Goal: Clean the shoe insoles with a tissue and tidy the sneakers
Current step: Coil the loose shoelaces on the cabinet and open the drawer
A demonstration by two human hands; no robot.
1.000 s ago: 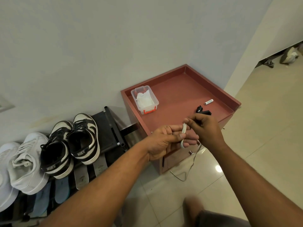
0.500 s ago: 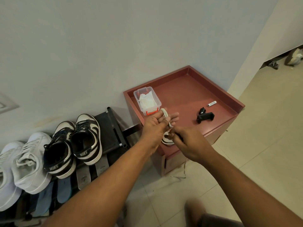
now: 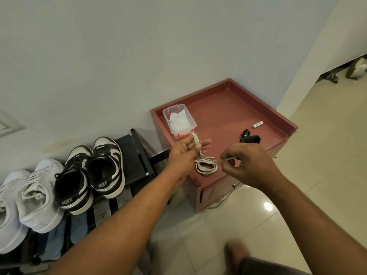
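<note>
- A white lace (image 3: 206,166) lies coiled near the front edge of a red cabinet (image 3: 228,116), its long axis running left to right between the two hands
- The left hand (image 3: 184,155) holds its fingers out straight with one stretch of the lace looped over them; the right hand (image 3: 248,165) pinches the lace's free tip between thumb and forefinger, just right of the coil
- The coil sits just beside both hands, the left a shade nearer; with the tip on the right, any further winding would likely run from right to left
- A clear box (image 3: 192,122) in the cabinet's back left corner holds crumpled tissue (image 3: 178,121); a battery (image 3: 257,124) and a black clip (image 3: 250,138) lie loose on the same top, well apart from the box
- Left of the cabinet, black-and-white sneakers (image 3: 107,167) and white sneakers (image 3: 39,195) stand on a rack (image 3: 135,155), with insoles (image 3: 79,225) on the tier below
</note>
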